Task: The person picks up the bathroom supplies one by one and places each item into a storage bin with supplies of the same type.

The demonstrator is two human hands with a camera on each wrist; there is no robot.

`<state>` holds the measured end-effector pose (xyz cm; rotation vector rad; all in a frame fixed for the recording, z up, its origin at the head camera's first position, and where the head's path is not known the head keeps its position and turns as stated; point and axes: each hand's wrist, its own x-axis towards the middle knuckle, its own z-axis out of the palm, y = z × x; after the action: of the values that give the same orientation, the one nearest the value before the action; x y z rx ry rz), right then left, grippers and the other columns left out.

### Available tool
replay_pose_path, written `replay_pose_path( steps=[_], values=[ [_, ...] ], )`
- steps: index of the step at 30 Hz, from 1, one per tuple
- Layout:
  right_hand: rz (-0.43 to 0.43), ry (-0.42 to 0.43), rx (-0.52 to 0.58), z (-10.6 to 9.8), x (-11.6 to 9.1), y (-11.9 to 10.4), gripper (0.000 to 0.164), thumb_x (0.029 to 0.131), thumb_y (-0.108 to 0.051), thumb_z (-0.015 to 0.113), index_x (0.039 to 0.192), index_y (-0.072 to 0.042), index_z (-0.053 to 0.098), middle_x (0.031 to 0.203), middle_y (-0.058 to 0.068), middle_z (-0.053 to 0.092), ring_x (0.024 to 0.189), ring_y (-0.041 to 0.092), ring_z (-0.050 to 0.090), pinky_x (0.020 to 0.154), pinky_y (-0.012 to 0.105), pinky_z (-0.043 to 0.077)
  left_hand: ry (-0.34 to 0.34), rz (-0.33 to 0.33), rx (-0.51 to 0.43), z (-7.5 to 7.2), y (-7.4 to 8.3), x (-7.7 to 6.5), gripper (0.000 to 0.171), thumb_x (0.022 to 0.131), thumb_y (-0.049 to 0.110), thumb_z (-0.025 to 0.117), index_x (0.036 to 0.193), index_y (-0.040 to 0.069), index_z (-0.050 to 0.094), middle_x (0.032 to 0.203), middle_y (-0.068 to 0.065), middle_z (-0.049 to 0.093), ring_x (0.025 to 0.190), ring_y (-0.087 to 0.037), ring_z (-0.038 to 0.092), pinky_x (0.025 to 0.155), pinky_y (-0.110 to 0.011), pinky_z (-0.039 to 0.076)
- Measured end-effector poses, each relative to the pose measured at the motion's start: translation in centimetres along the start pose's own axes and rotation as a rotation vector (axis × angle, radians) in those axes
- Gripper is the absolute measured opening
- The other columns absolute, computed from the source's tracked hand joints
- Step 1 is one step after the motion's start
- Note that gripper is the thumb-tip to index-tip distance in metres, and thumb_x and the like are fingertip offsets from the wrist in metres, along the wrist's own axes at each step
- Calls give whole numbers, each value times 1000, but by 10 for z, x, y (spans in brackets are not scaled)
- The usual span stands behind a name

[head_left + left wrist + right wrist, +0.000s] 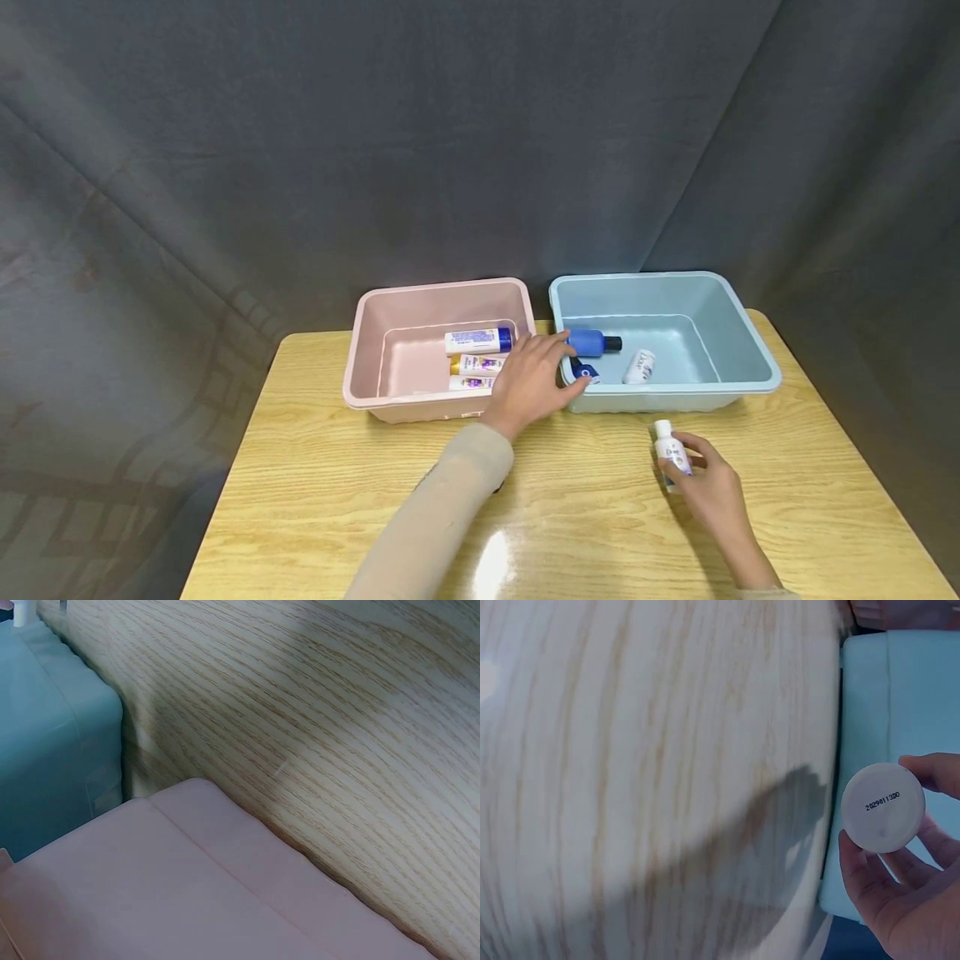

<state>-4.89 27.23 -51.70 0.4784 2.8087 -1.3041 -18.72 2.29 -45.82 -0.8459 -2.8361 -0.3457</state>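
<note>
My right hand holds a small white Dove bottle between thumb and fingers, cap pointing up and away, in front of the blue bin. Its round base, printed with a date code, faces the camera in the right wrist view. My left hand reaches over the near left corner of the blue bin, thumb and fingers spread. Close to those fingers, inside the bin, lie a blue bottle with a black cap and a dark blue item, partly hidden. A white Dove container lies farther right.
Left of the blue bin stands a pink bin. It holds a white tube with a blue cap, a gold-capped bottle and a white one. Both bins stand on a wooden table before a dark curtain.
</note>
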Motion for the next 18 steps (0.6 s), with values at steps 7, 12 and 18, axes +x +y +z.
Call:
replay_pose_path(
  steps=[7,12,18],
  values=[
    [-32,48,-7,-6,-5,-7,50,87,-8,72,133,2,54,118,37,59,106,49,58,60,26,50,4,2,1,2,-1,0,54,94,65,48,128,26,63,151,6,45,137,-15,43,120,-41,22],
    [-40,77,4,-9,-8,-10,49,88,-8,72,132,1,55,117,36,59,105,49,59,55,24,50,12,5,0,3,-1,1,54,94,65,48,128,26,63,151,6,46,137,-15,43,120,-41,24],
    [-70,117,11,-11,-12,-13,47,88,-6,72,131,2,56,114,37,60,102,49,60,53,22,50,9,5,-1,3,-1,0,55,94,65,46,129,26,63,151,6,45,137,-16,42,120,-41,22]
  ],
)
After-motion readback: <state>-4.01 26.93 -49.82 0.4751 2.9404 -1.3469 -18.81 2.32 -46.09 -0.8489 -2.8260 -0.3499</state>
